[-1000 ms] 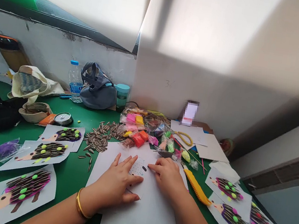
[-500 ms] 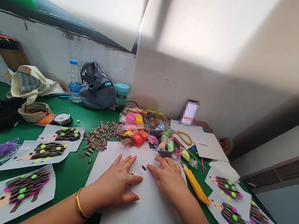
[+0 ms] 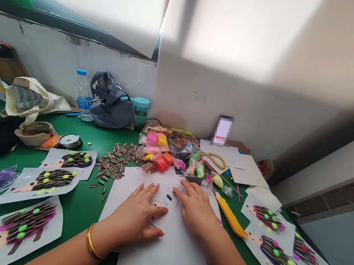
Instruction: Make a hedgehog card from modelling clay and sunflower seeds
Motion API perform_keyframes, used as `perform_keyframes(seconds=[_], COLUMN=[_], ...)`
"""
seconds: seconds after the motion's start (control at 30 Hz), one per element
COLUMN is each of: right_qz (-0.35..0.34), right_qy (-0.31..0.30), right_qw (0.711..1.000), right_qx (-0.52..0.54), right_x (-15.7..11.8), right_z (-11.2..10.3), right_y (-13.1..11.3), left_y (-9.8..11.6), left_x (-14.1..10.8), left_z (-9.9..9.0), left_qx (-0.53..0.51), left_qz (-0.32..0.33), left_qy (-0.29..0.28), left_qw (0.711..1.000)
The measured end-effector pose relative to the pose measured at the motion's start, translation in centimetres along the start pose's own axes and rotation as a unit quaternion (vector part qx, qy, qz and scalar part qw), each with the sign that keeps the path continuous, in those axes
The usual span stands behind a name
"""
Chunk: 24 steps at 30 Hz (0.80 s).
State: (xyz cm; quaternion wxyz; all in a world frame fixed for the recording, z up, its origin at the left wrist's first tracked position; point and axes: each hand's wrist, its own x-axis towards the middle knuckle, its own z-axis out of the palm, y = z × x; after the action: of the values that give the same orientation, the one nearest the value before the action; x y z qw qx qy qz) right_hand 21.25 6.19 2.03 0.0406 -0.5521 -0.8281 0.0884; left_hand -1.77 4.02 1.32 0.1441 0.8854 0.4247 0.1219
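Note:
White paper sheets (image 3: 173, 254) lie stacked in front of me on the green table. My left hand (image 3: 139, 212), with a gold bangle at its wrist, rests flat on the top sheet with fingers spread. On the right part of that sheet my right hand (image 3: 196, 208) lies with its fingers stretched out. Between the two hands a small dark oval piece (image 3: 169, 197) shows on the paper, beside faint printed marks (image 3: 162, 193). My left fingers partly cover the marks. Neither hand holds anything.
Sunflower seeds (image 3: 116, 161) and bagged coloured clay (image 3: 161, 161) lie behind the paper. A yellow utility knife (image 3: 231, 216) and scissors (image 3: 216, 161) are at right. Seed-covered hedgehog pictures (image 3: 25, 227) flank both sides. Further back stand a bottle (image 3: 83, 94), a bag (image 3: 112, 110) and a phone (image 3: 222, 131).
The view has shifted slightly, so most things sit a little further left. Both hands stay spread on the paper; my right fingers have moved very little.

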Motion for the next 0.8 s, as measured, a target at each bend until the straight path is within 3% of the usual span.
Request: perform_keyframes(seconds=[0.17,0.5,0.8], right_qz=[0.03,0.009,-0.009], right_qy=[0.014,0.008,-0.012], right_qw=[0.999,1.0,1.0], right_qx=[0.004,0.013,0.011], right_x=[0.2,0.5,0.3], right_z=[-0.2,0.9,0.4], right_y=[0.2,-0.1,-0.2], left_y=[0.1,-0.1,0.1], left_x=[-0.1,0.0,0.0], left_z=[-0.2,0.1,-0.2], left_qx=[0.007,0.009,0.018], left_qz=[-0.004,0.0,-0.004], left_qy=[-0.012,0.001,-0.009], left_qw=[1.0,1.0,1.0])
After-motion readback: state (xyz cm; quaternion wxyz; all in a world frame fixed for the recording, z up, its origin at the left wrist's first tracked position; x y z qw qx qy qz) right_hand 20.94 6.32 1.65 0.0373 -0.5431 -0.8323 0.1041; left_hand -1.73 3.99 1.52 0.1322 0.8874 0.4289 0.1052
